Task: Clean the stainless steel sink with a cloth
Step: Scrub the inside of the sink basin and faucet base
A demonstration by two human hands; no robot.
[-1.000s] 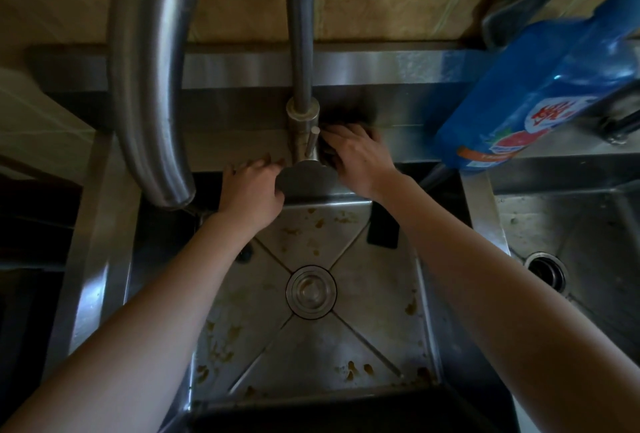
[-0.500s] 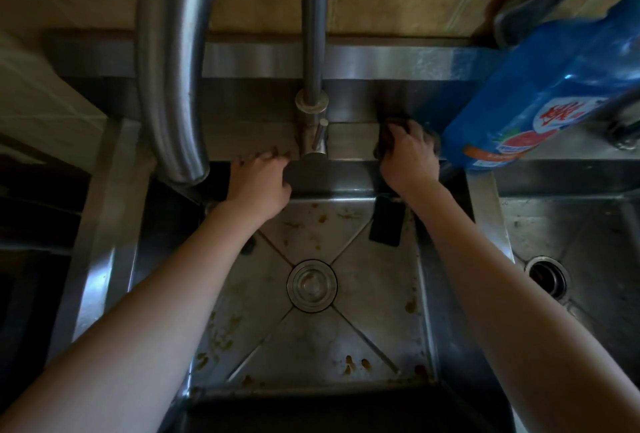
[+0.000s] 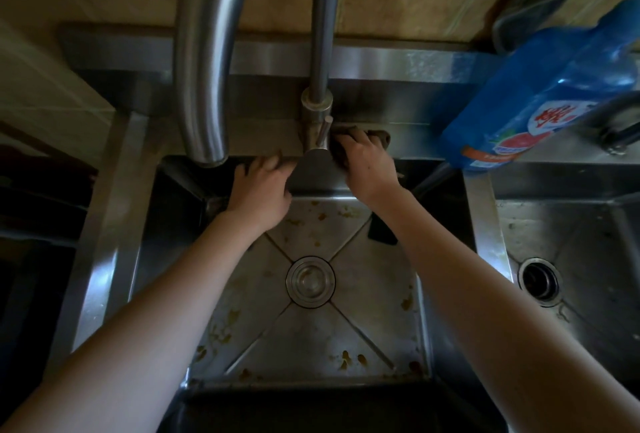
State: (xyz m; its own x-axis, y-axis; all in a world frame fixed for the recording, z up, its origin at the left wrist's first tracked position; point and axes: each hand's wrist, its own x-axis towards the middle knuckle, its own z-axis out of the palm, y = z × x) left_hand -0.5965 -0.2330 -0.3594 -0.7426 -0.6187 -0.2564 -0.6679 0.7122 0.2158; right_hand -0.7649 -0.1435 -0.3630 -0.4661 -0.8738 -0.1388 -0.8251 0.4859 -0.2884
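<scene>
The stainless steel sink (image 3: 408, 335) lies below me, its floor spotted with brown food bits around a round drain (image 3: 310, 281). My right hand (image 3: 369, 164) presses a dark brownish cloth (image 3: 381, 135) on the back ledge, right beside the base of the tap (image 3: 317, 124). My left hand (image 3: 261, 186) rests on the sink's back rim left of the tap base, fingers curled over the edge, holding nothing.
A tall curved spout (image 3: 204, 62) hangs over the left back corner. A blue detergent bottle (image 3: 540, 96) stands on the ledge at right. A second basin (image 3: 568, 252) with an open drain (image 3: 540, 282) lies right. A dark object (image 3: 382, 231) leans on the back wall.
My right hand with the cloth slid right along the ledge toward the blue bottle, then came back left to the tap base. My left hand stayed on the rim.
</scene>
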